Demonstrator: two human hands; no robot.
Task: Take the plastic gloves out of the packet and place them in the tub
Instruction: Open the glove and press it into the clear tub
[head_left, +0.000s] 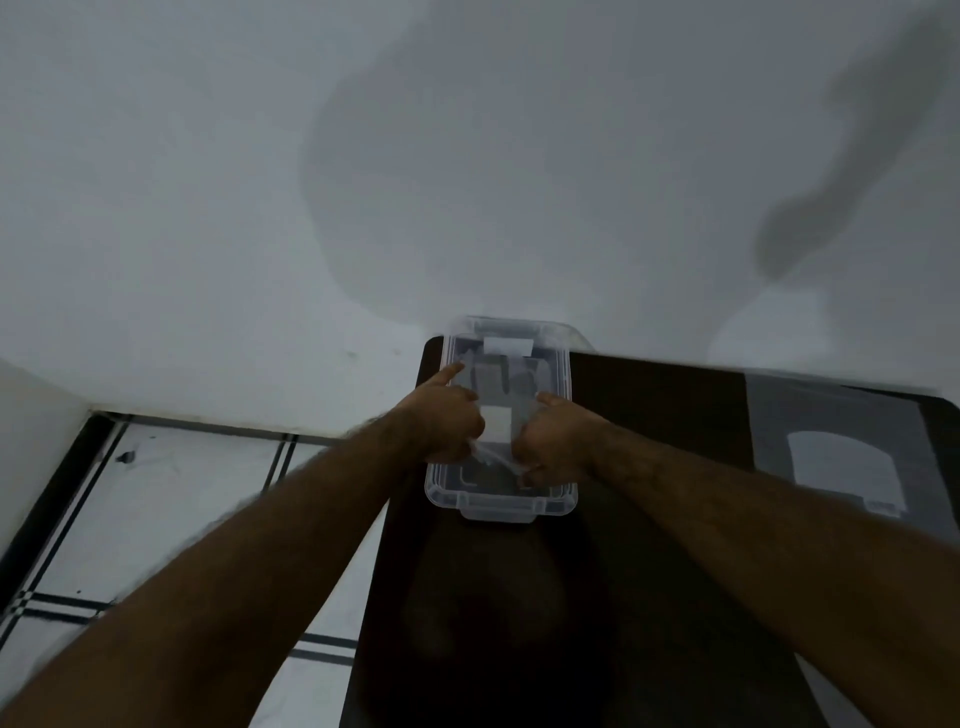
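Our left hand (451, 423) and right hand (553, 439) curl their fingers tight, pinching a clear plastic packet (497, 434) between them, the left forefinger pointing outward. The packet hangs over the clear tub (498, 506) on the dark table (649, 571).

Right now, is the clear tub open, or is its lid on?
Open. The tub has no lid on top; both hands, left and right, hold clear plastic above its inside. The lid lies apart on the table.
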